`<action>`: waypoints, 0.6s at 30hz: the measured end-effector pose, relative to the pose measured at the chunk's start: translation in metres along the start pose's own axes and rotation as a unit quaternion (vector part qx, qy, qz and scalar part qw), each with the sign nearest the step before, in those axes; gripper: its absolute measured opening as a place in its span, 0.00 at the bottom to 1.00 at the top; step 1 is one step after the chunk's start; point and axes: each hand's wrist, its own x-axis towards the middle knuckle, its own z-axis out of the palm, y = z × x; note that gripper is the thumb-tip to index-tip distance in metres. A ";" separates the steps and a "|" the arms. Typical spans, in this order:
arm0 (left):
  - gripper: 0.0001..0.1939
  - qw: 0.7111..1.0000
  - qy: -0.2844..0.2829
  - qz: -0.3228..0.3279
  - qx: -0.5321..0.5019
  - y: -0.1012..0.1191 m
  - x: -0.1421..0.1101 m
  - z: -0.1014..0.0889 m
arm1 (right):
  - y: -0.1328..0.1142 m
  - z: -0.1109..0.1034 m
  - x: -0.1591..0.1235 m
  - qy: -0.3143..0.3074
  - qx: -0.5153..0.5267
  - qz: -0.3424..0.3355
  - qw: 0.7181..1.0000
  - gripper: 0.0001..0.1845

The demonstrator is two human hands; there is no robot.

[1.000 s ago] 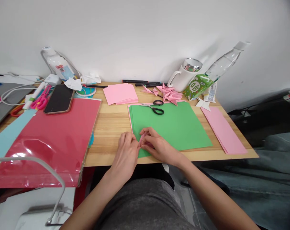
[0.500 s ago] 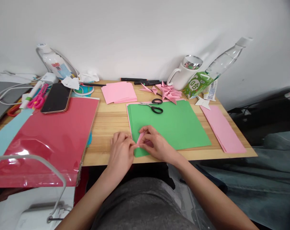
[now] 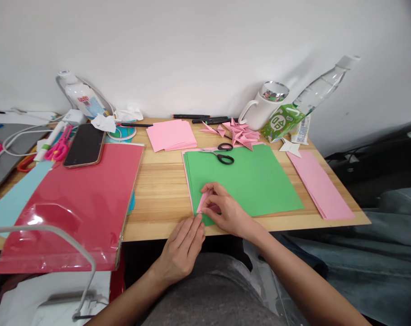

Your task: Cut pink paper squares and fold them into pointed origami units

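A small piece of folded pink paper (image 3: 203, 203) is at the near left corner of the green sheets (image 3: 253, 181), lying over them, perhaps because they give a flat backing to press on. The right hand (image 3: 227, 210) has it from the right, fingers curled and half closed, thumb and forefinger pinched on it near its lower end, most likely to steady the fold. The left hand (image 3: 184, 246) reaches in from the near left with its fingers nearly straight and close together, their tips at the paper's near tip, which looks like pressing or guiding that point; its thumb is hidden, so I cannot tell whether it grips. The black-handled scissors (image 3: 219, 155) lie on the far left part of the green sheets, out of the fingers' way yet within reach. Just beyond the far edge of the sheets are pointed pink folded pieces (image 3: 242, 135), bunched together, perhaps to leave the working corner free. Beyond the far left corner is a stack of pink squares (image 3: 171, 134), and right of the sheets lie long pink strips (image 3: 319, 185), apparently grouped by shape.
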 end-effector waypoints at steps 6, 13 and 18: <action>0.15 0.990 0.013 -0.083 -0.110 -0.001 0.005 -0.001 | 0.001 -0.003 0.000 -0.013 -0.004 -0.003 1.000 0.07; 0.06 0.952 -0.024 -0.268 -0.145 -0.009 0.042 -0.008 | 0.004 -0.012 0.000 -0.052 0.039 -0.012 0.998 0.03; 0.07 0.950 -0.059 -0.270 -0.148 -0.012 0.045 -0.005 | 0.003 -0.014 0.001 -0.053 0.043 -0.014 0.998 0.04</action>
